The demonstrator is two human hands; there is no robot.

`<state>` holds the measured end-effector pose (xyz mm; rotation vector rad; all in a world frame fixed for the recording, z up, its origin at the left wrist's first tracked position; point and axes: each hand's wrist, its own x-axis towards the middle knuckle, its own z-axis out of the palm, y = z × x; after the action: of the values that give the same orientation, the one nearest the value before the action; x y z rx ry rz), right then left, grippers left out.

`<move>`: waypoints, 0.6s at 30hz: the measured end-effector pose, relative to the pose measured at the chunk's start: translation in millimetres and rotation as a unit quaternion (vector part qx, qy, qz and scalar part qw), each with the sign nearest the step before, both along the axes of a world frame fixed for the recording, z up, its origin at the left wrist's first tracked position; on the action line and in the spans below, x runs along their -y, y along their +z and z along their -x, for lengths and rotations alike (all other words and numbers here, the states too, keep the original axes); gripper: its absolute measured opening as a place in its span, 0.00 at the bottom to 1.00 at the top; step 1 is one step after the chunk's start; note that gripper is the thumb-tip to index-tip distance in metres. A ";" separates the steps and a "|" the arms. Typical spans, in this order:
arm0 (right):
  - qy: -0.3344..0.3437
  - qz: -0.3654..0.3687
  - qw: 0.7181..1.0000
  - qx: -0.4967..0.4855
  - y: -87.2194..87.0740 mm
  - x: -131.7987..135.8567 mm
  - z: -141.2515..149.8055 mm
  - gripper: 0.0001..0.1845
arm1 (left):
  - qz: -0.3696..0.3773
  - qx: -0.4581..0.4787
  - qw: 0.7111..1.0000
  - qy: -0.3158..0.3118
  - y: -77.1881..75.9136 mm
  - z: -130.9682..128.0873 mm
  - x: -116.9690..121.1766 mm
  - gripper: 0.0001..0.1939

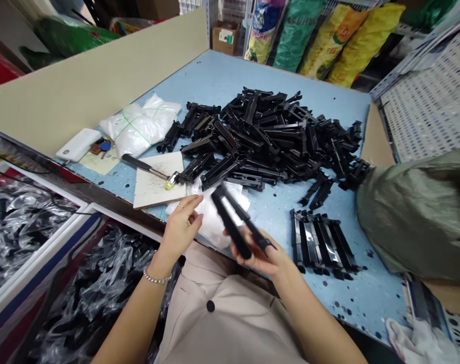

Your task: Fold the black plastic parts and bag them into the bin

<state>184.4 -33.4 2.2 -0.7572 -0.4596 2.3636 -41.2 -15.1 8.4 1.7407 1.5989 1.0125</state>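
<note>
Black bars (230,225), low ends held snug in my right hand (258,255), tops sticking out past my fingers over white plastic (211,215), my left hand (182,222) half open, empty, nearby

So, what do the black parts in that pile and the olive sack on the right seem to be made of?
The black parts look like glossy molded plastic, given their sharp highlights, though painted metal is possible. The olive sack seems matte plastic or coated cloth, with dull, soft folds.
</note>
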 end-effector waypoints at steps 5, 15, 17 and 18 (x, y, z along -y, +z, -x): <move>0.064 0.097 0.992 -0.048 -21.6 9.4 1.7 0.16 | -0.058 -0.024 0.996 -0.060 2.9 -1.0 11.0 0.27; -0.041 -0.252 0.925 0.282 7.0 17.8 24.2 0.21 | -0.023 -0.065 0.965 -0.252 42.8 -18.7 56.5 0.23; 0.043 -0.278 0.925 0.254 18.0 24.3 14.1 0.22 | -0.013 -0.095 0.972 -0.216 52.3 14.6 66.5 0.20; 0.059 -0.287 0.918 0.266 22.8 25.3 4.1 0.21 | -0.002 -0.118 0.975 -0.191 53.7 36.9 71.9 0.19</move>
<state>180.3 -58.7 25.0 -1.0878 -1.3888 1.9250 -78.0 -87.0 62.1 2.1289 1.3175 0.6438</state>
